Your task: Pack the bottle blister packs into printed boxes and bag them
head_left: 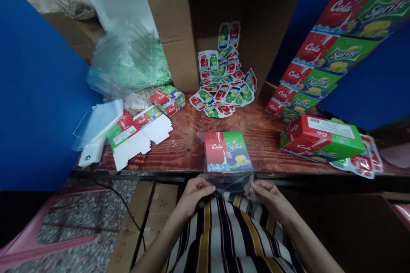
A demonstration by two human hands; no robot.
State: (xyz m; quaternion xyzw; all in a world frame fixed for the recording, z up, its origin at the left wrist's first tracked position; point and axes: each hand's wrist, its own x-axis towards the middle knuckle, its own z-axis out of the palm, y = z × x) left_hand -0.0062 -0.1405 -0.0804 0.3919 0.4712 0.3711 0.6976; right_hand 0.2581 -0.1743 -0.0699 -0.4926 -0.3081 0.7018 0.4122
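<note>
Head view, one frame.

A: Item in hand?

B: Small printed box [228, 152], red "Cola" half on the left, green "Sprite" half on the right. It stands on the near edge of the table [185, 147], dead centre, just above the lap. It sits inside a clear wrap [236, 184] whose loose end hangs off the table edge towards the body.

A: Grip, each side?

B: Left hand [195, 193]: fingers closed, pinching the wrap's loose end at its left corner. Right hand [269, 196]: same pinch at the right corner. Both grips hold film only; neither touches the box card itself, as far as can be seen. A striped shirt [230, 232] lies directly beneath the hands.

A: Surroundings, working outward?

B: Behind the box, against a cardboard carton [169, 21], a heap of printed cut-outs [224, 87]. Left of centre, flat unfolded cartons [137, 134] lie white side up, with one made-up small box [168, 100] just behind them. Further left, a stack of clear sleeves [98, 126] overhangs the table end; above it, a crumpled plastic bag [128, 62]. Right side: a larger red and green box [320, 138] lies on its side, well apart from the hands, and a leaning stack of boxes [323, 59] rises behind it against a blue panel [378, 85].
</note>
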